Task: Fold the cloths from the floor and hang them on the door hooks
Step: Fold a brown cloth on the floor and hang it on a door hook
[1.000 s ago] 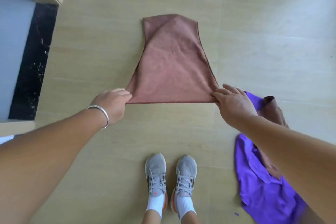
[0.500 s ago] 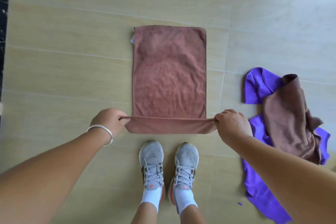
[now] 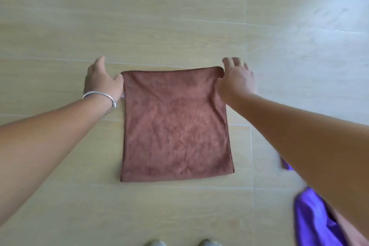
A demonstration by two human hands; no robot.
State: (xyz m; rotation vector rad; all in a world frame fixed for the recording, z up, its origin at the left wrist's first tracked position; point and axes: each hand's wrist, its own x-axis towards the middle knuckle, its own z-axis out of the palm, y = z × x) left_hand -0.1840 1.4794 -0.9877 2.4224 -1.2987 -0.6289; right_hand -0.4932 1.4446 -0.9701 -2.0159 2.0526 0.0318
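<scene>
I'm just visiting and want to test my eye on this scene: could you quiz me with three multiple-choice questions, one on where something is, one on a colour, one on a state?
1. Where are the two hands?
A. At the brown cloth's far corners
B. At its near corners
C. On the purple cloth

2. What colour is the cloth at the lower right?
A. Green
B. Purple
C. White

3. How does the brown cloth lie?
A. Crumpled in a heap
B. Lifted in the air
C. Folded flat on the floor

Answers:
1 A: the left hand and right hand sit at the far corners of the brown cloth.
2 B: the purple cloth shows beside the right arm.
3 C: it lies smooth on the wooden floor, doubled edges showing.
</scene>
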